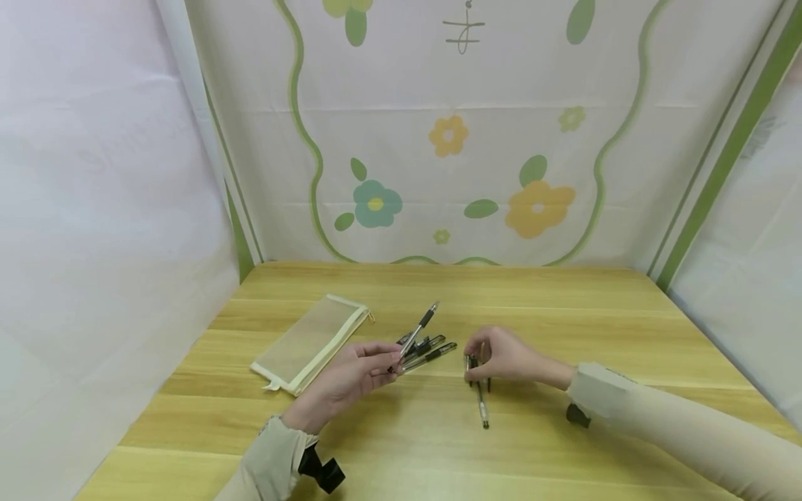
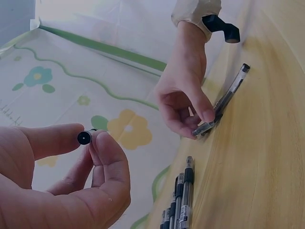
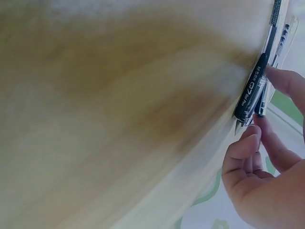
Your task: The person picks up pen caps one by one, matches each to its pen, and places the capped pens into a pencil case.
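Observation:
My left hand [image 1: 351, 379] pinches a gel pen [image 1: 426, 319] between thumb and fingers, slanting up and away, its black-gripped end uppermost. In the left wrist view, only the held pen's round black end [image 2: 84, 138] shows clearly. My right hand [image 1: 504, 356] is low over the table, pinching what looks like a short clear pen cap [image 2: 204, 129]. Right beside those fingers another gel pen [image 1: 482, 410] lies on the wood; its black, lettered clip [image 3: 251, 88] faces the right wrist camera. Several capped gel pens [image 1: 432, 353] are heaped just beyond the left fingertips.
A flat, cream mesh zip pouch [image 1: 313, 341] lies on the wooden table [image 1: 564, 299], left of the pens. A white flowered cloth [image 1: 388, 139] hangs behind the table's far edge, with white cloth on both sides. Each wrist carries a small black mount [image 1: 328, 476].

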Available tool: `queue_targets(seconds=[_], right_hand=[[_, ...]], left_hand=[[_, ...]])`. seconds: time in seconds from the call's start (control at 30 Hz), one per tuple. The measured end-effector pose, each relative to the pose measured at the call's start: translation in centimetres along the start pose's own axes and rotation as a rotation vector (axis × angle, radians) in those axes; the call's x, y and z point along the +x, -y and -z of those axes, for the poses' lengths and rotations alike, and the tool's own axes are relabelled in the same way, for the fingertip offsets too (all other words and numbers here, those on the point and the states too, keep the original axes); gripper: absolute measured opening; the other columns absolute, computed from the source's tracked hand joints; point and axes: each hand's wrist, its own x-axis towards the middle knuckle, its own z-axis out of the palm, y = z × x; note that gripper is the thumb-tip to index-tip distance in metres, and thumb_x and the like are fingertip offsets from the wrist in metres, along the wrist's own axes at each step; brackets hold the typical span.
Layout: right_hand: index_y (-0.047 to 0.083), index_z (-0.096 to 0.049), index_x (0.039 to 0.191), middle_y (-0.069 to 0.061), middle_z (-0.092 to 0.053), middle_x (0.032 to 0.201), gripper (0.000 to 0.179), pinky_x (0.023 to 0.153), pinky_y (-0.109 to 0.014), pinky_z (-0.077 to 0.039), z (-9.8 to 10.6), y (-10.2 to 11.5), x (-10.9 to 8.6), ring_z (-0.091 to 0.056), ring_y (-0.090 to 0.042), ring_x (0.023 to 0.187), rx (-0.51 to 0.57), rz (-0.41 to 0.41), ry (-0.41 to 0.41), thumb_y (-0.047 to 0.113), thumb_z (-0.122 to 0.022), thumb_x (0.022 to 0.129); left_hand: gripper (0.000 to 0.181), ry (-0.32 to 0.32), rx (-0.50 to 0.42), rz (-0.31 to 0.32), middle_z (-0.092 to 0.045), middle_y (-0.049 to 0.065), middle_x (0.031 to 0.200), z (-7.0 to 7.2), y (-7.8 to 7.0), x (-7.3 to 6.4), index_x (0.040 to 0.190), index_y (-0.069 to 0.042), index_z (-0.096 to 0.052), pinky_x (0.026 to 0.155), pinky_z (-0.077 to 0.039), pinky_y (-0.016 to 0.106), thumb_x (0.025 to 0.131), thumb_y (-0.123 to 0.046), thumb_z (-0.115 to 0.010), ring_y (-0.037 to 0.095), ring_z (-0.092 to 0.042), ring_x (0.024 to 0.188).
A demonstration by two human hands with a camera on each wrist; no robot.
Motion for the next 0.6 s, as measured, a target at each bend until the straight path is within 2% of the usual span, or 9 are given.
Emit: queue_targets(seconds=[0.17, 0.37, 0.6], right_hand=[[0.01, -0.069, 0.098, 0.001, -0.065, 0.087, 0.036, 0.059, -0.03, -0.052, -0.01, -0.14, 0.14, -0.058, -0.019, 0.068, 0.012, 0.031, -0.016, 0.023, -0.09, 0.072], [0.009, -0.067, 0.097, 0.0, -0.065, 0.086, 0.037, 0.052, -0.028, -0.049, -0.02, -0.61, 0.33, -0.057, -0.019, 0.064, 0.045, 0.007, -0.034, 0.021, -0.09, 0.07], [0.008, -0.066, 0.097, -0.001, -0.066, 0.086, 0.028, 0.061, -0.03, -0.052, -0.07, -0.82, 0.41, -0.059, -0.02, 0.07, 0.15, -0.05, -0.053, 0.015, -0.084, 0.078]], left_hand=[[0.024, -0.01, -0.005, 0.006, -0.066, 0.014, 0.101, 0.11, 0.08, 0.05, 0.115, 0.008, -0.063, 0.08, -0.054, 0.028, 0.093, -0.002, -0.065, 0.022, -0.064, 0.089], [0.027, -0.007, 0.003, 0.007, -0.066, 0.014, 0.101, 0.14, 0.06, 0.05, 0.116, 0.009, -0.062, 0.08, -0.053, 0.029, 0.093, -0.003, -0.066, 0.022, -0.064, 0.089], [0.026, -0.016, 0.009, 0.012, -0.066, 0.018, 0.104, 0.24, 0.13, 0.06, 0.116, 0.009, -0.063, 0.081, -0.053, 0.03, 0.093, -0.003, -0.066, 0.023, -0.064, 0.091]])
